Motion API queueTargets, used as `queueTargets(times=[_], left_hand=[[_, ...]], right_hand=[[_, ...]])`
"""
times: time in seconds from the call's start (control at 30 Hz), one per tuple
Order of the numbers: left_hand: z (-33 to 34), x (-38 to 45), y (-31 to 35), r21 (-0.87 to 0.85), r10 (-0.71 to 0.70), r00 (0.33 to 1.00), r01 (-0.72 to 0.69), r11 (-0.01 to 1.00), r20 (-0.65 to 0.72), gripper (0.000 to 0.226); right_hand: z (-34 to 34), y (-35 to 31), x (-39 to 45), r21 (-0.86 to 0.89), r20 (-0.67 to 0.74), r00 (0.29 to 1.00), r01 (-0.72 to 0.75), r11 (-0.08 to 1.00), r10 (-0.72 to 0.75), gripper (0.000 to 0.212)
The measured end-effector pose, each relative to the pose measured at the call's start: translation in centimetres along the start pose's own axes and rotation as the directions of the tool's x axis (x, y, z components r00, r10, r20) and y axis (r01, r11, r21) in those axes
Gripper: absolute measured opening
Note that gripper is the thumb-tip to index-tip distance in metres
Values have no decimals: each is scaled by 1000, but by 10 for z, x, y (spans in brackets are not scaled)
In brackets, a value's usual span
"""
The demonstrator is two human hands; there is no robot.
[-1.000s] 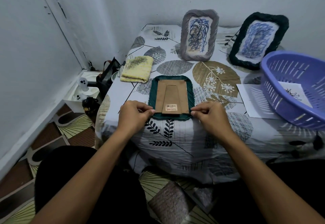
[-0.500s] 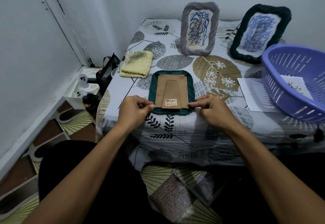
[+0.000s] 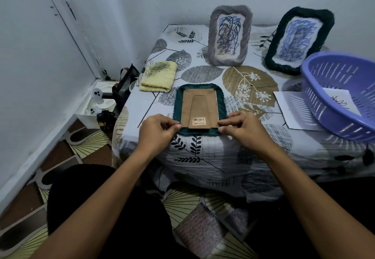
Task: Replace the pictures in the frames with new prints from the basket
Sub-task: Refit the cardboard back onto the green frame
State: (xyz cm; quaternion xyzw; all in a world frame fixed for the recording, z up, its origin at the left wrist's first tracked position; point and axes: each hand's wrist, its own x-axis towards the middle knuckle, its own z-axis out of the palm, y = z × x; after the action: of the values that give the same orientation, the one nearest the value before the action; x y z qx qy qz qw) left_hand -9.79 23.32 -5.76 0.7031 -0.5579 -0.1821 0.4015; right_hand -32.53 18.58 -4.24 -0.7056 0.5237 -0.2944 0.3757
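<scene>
Head camera, my only view: I see a green frame [image 3: 199, 110] lying face down at the near middle of a table under a leaf-print cloth [image 3: 251, 84], its brown cardboard backing [image 3: 199, 108] turned up, with the folded stand and a barcode sticker at the near end. My left hand [image 3: 157, 130] sits at the frame's near left corner, fingers curled and thumb and forefinger pinching the backing's edge. My right hand [image 3: 242, 129] mirrors it at the near right corner, forefinger stretched along the backing's edge and thumb just below, pinching the same board. At the far side a grey frame [image 3: 229, 35] stands upright holding a blue scribbled leaf print, and to its right a dark green frame [image 3: 300, 39] leans back with another blue scribble inside. A purple basket [image 3: 332, 104] sits tilted at the right edge with a white print [image 3: 341, 100] inside it, and a loose sheet of paper [image 3: 292, 110] lies partly under its near left rim. A folded yellow cloth [image 3: 158, 77] rests on the left of the table, just beyond the frame I am working on. Off the table's left edge I can make out a dark bag [image 3: 125, 84] on the floor by the wall.
</scene>
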Motion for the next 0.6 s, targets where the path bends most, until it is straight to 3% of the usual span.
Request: queueTargets(times=[0.3,0.6], left_hand=[[0,6,8,9,-38,999,37,999,28,15],[6,0,12,-27,-103,994,102,994,-38,17]], right_hand=[[1,5,3,-6,-87,996,10,1000,-10,31],[7,8,2,58,-176,984,-13,998,23,26]])
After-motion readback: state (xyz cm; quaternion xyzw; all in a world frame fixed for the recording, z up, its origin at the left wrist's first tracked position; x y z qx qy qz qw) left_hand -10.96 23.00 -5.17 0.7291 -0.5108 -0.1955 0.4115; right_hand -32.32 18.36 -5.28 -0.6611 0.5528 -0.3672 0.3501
